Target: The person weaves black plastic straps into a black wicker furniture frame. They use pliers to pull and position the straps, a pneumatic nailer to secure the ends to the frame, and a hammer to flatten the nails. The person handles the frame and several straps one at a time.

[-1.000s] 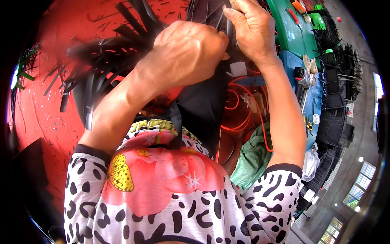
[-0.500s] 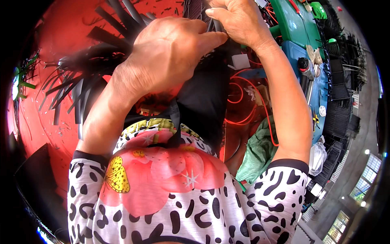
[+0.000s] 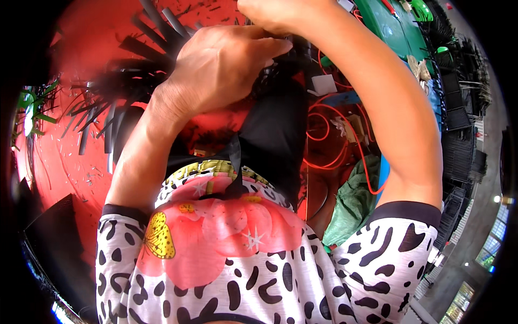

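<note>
1. A red floor (image 3: 70, 154) spreads across the left side, littered with small dark scraps (image 3: 93, 175).
2. Right of centre, a brownish-red stretch of floor (image 3: 315, 183) carries a looped orange-red hose (image 3: 372, 189), a crumpled green bag (image 3: 350, 208) and a white block (image 3: 324, 85).
3. At upper right stands a green tabletop (image 3: 386, 24); a red-handled tool (image 3: 387, 6) lies on it.
4. Pale crumpled material (image 3: 417, 66) rests near the tabletop's lower end, beside a mostly hidden blue surface (image 3: 435, 108).

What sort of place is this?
Probably a workshop or factory: loose flat black strips, a coiled thin red tube, and stacked black rectangular panels at right.
</note>
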Action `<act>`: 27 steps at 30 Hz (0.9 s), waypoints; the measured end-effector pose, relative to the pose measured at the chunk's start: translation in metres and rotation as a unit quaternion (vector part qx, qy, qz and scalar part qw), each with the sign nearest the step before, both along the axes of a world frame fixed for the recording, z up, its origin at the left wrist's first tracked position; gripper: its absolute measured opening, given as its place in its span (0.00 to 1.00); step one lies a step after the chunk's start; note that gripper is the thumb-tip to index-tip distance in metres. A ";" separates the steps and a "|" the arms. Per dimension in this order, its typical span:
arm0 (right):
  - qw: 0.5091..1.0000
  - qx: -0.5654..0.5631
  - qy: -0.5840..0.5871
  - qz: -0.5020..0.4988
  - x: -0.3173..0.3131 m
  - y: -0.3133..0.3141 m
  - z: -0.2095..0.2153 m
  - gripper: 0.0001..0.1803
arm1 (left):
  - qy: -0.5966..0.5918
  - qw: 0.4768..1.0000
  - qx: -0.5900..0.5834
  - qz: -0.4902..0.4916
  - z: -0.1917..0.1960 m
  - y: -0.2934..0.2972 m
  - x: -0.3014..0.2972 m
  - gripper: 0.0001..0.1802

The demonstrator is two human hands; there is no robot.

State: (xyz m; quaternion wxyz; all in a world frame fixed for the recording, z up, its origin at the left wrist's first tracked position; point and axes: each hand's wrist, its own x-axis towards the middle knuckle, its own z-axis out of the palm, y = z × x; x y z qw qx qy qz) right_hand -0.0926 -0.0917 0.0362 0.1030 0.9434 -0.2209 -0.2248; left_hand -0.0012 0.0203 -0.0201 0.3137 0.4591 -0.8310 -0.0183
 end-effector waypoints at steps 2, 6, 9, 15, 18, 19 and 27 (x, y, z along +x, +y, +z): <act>0.999 0.027 0.002 -0.019 0.002 -0.003 0.006 0.11 | -0.010 1.000 0.006 0.002 0.000 -0.001 -0.002 0.19; 0.997 0.068 0.029 -0.025 0.009 -0.001 0.018 0.10 | -0.020 0.999 0.032 0.014 0.000 0.004 0.003 0.19; 0.985 0.158 0.067 0.027 0.003 -0.016 0.024 0.08 | -0.022 1.000 0.010 -0.011 0.003 0.005 0.001 0.20; 0.943 0.316 0.058 0.092 0.006 -0.030 0.016 0.05 | 0.009 0.998 -0.017 -0.052 0.004 0.004 0.000 0.21; 0.907 0.389 0.091 0.134 0.023 -0.051 -0.018 0.06 | -0.018 0.999 0.024 -0.044 0.010 0.009 0.001 0.21; 0.915 0.368 0.115 0.117 0.022 -0.047 -0.013 0.08 | -0.015 0.999 0.030 -0.043 0.010 0.010 0.000 0.23; 0.903 0.390 0.104 0.147 0.012 -0.034 -0.019 0.12 | -0.008 0.998 0.030 -0.063 0.013 0.012 -0.006 0.25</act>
